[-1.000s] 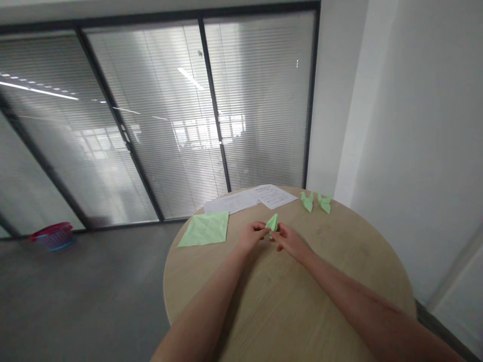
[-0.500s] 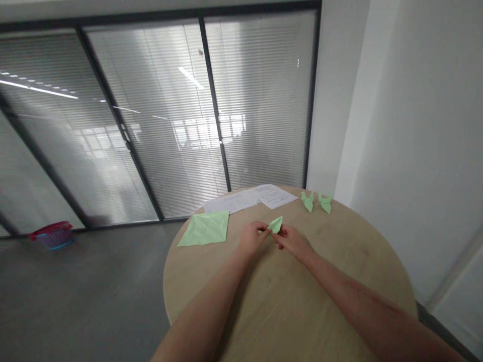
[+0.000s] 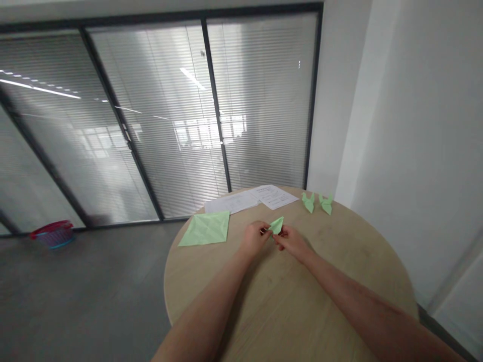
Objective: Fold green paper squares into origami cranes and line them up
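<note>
A small folded piece of green paper (image 3: 277,225) is held between both my hands, over the middle of the round wooden table (image 3: 279,301). My left hand (image 3: 254,237) pinches its left side, and my right hand (image 3: 292,241) grips its lower right side. Fingers cover the paper's lower part, so the exact fold there is hidden. To the left lies a flat, creased sheet of green paper (image 3: 206,229). Two folded green origami figures, one on the left (image 3: 308,203) and one on the right (image 3: 326,204), stand near the table's far right edge.
Printed white sheets (image 3: 273,197) lie along the table's far edge. On the grey floor at left stands a red and blue basket (image 3: 55,235). Glass partitions with blinds (image 3: 260,100) rise behind the table, and a white wall (image 3: 422,125) is on the right.
Both hands keep hold of the folded green paper in nearly the same spot. The fingers of my left hand have shifted slightly on it.
</note>
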Demonstrator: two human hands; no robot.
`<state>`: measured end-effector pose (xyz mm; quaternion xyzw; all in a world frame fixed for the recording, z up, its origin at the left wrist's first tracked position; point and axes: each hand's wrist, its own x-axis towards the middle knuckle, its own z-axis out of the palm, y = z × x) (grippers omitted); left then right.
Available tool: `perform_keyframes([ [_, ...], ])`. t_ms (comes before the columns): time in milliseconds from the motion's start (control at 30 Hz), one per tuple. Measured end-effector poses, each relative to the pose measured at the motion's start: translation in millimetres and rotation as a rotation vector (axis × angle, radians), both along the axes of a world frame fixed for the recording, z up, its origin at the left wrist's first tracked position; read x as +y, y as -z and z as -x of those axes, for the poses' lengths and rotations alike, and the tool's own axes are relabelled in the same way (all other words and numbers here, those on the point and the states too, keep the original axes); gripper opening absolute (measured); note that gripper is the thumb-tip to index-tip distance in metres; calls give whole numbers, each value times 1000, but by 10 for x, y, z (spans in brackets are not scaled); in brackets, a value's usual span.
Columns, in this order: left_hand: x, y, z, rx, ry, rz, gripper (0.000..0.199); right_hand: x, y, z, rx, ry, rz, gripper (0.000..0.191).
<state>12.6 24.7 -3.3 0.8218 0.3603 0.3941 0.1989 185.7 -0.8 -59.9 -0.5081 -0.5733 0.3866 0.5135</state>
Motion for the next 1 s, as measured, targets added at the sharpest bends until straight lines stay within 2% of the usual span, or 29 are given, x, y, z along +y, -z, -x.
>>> perform_keyframes([
  [67, 6, 24, -10, -53, -2, 31, 8, -10, -9, -1, -5, -4, -3, 19],
  [200, 19, 72, -28, -187, 47, 153, 26, -42, -52, 2, 14, -1, 2, 20],
  [333, 62, 103, -19, -170, 83, 192, 5, -83, -117, 15, 48, -17, -8, 20],
  [467, 140, 150, -2, -146, 79, 238, 19, -101, -145, 21, 55, -35, -18, 21],
  [700, 219, 231, -23, -228, 137, 340, 21, -57, -108, 4, 17, 26, -11, 21],
  [1000, 166, 183, -46, -279, 189, 403, 25, -43, -94, -7, 82, 56, -38, 22],
])
